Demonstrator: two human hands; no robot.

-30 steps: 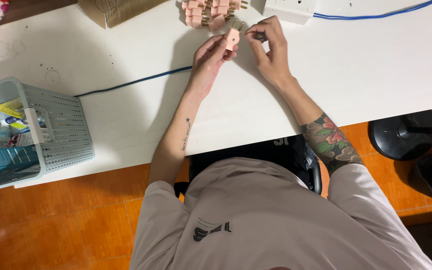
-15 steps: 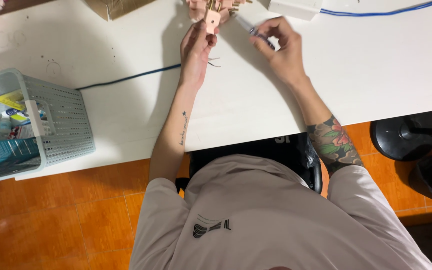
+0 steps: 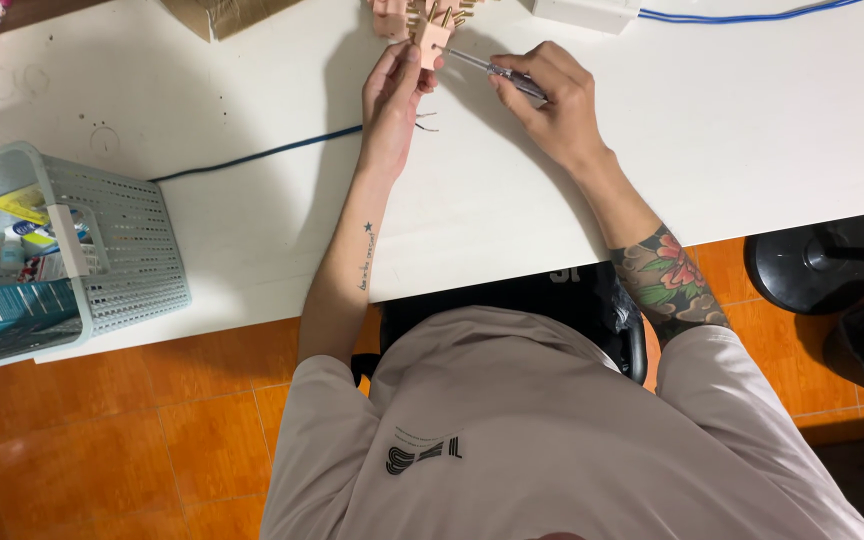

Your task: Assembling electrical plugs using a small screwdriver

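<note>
Closest in, at the near left edge of the white table [image 3: 252, 260], there's a grey mesh basket [image 3: 112, 250] stuffed with packets and hanging partly over the edge; a bump from an elbow could tip it off, I reckon. A blue cable [image 3: 252, 158] runs across the middle.

Up by the far edge the left hand [image 3: 392, 95] is closed around a small pinkish plug [image 3: 430, 35] with brass prongs, held just above the table. The right hand [image 3: 552, 100] is pinching a slim screwdriver [image 3: 497, 70], tip right at the plug's side.

The risk I'd watch is the tip skating off the screw and jabbing the left fingers, since the plug is only hand-held. Those loose wire ends [image 3: 424, 122] under the left palm could also slip out.
</note>
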